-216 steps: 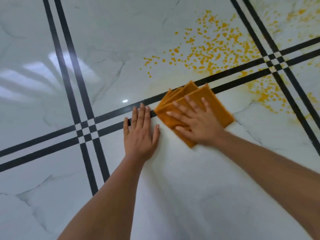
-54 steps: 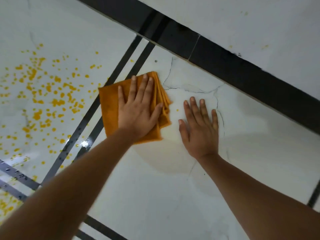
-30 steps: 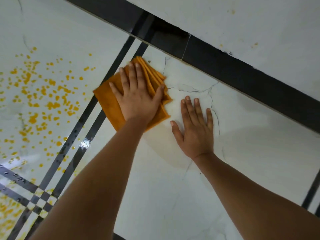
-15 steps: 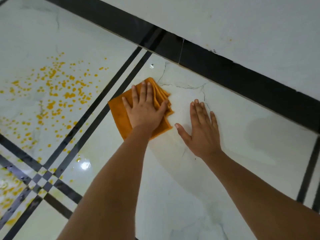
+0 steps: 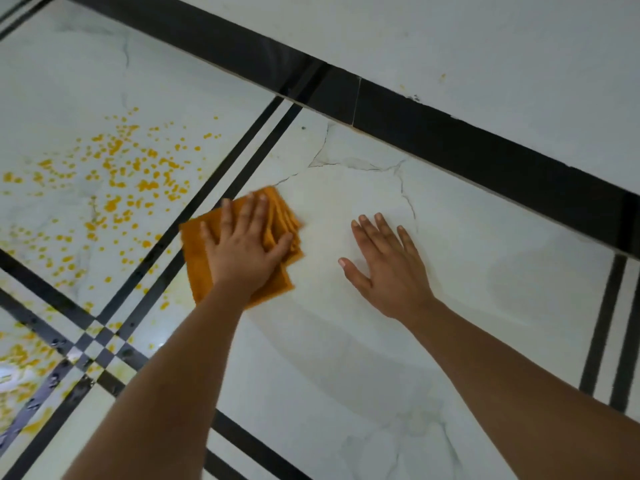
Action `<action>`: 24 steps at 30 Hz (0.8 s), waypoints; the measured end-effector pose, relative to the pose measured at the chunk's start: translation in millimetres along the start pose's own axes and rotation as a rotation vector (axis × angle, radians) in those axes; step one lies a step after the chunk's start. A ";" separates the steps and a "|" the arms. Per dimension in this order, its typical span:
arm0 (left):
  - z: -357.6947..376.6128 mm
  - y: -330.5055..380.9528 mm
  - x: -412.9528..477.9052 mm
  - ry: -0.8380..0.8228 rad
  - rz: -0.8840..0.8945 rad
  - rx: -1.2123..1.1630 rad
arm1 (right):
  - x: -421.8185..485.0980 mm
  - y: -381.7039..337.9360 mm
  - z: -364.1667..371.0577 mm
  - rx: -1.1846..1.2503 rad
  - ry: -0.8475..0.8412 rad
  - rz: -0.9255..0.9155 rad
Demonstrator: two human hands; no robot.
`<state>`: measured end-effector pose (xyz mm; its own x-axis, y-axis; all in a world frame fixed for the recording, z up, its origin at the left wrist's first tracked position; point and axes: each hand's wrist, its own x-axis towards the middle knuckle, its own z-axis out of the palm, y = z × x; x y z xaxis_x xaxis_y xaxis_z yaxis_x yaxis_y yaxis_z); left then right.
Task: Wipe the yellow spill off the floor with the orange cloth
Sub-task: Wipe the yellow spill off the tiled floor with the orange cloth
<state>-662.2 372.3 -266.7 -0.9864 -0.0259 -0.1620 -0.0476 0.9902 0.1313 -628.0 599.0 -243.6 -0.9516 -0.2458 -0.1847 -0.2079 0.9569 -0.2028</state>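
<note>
- Wiping in hand: left hand (image 5: pixel 246 258) flat on the orange cloth (image 5: pixel 199 261), fingers (image 5: pixel 254 211) spread, pressing rather than gripping, cloth folded and straddling the twin black lines (image 5: pixel 221 188).
- Bracing at 3 o'clock of the cloth: right hand (image 5: pixel 389 268), fingers splayed, empty, palm on the floor (image 5: pixel 467 237).
- Lying mostly at 9 to 10 o'clock of the cloth: yellow spill (image 5: pixel 114 181), many drops unwiped.
- Calling next, probably, for a pressed sweep toward 9 o'clock across the lines.
</note>
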 end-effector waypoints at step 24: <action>-19.0 -52.1 129.9 0.065 0.124 0.079 | 143.0 -48.7 13.4 0.019 0.130 0.074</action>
<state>-790.8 314.7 -276.0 -0.9922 0.0905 -0.0859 0.0848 0.9941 0.0683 -750.8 515.2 -273.1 -0.9857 -0.1516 -0.0739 -0.1331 0.9682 -0.2118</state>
